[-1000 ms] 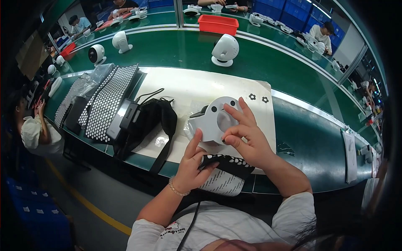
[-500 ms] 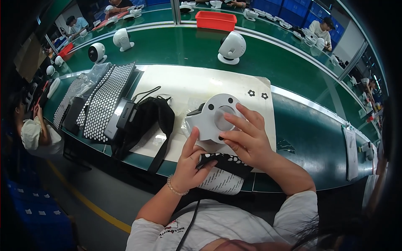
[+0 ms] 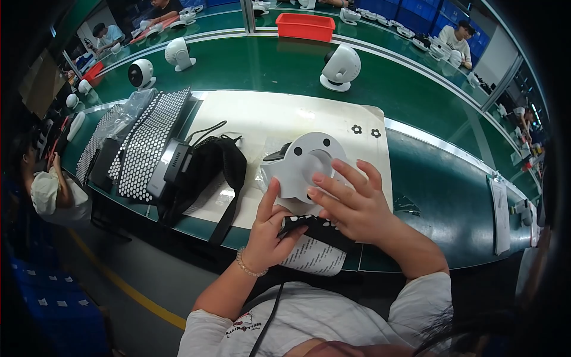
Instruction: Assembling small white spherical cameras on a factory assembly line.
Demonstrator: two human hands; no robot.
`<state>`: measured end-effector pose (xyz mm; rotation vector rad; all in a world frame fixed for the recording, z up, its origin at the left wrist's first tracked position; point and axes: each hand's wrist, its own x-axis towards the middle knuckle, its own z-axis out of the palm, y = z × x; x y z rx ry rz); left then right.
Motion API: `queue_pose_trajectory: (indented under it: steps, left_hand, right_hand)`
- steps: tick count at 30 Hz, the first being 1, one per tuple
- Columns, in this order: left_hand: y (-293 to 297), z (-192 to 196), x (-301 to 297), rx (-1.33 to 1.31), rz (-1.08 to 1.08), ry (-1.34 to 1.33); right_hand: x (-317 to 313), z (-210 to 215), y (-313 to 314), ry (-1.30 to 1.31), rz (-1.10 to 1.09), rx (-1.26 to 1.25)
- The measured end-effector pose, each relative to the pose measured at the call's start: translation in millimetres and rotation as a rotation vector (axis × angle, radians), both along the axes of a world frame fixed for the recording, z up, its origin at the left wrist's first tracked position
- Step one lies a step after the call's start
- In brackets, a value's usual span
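Observation:
A white device (image 3: 300, 162) lies with its round base up, black round pads (image 3: 298, 151) stuck near the base's rim. My left hand (image 3: 270, 229) is closed on a black sheet (image 3: 318, 229) with white round holes and a printed white backing, which curls at the table's front edge. The left index finger reaches up against the device's near left side. Over the base's right part, my right hand (image 3: 357, 199) has its fingers apart, their tips close to the base's centre and lower rim. Whether those fingertips touch it I cannot tell.
Under the device is a pale mat (image 3: 267, 113). To the left lie more dotted sheets (image 3: 151, 143), a grey-black gadget (image 3: 172, 166) and a black strap (image 3: 229, 172). White devices (image 3: 342, 65) stand on the green belt beyond, near a red bin (image 3: 305, 27). Other people sit further off.
My right hand has drawn back slightly from the base, its fingers straighter and more spread. The white devices on the green belt have shifted to the right. My left hand keeps its hold.

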<state>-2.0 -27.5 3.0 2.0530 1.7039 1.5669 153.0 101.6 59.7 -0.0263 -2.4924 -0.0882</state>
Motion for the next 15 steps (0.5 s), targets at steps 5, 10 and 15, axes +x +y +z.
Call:
queue_pose_trajectory:
  steps: [5, 10, 15]
  left_hand:
    - [-2, 1, 3, -0.006, -0.022, -0.083]
    - [-4, -9, 2, 0.127, -0.047, -0.172]
    - [-2, -7, 8, 0.248, -0.016, -0.129]
  right_hand:
    - [5, 1, -7, -0.035, -0.110, -0.012]
    - [17, 13, 3, 0.069, 0.102, -0.394]
    - [15, 13, -12, -0.041, 0.164, -0.547]
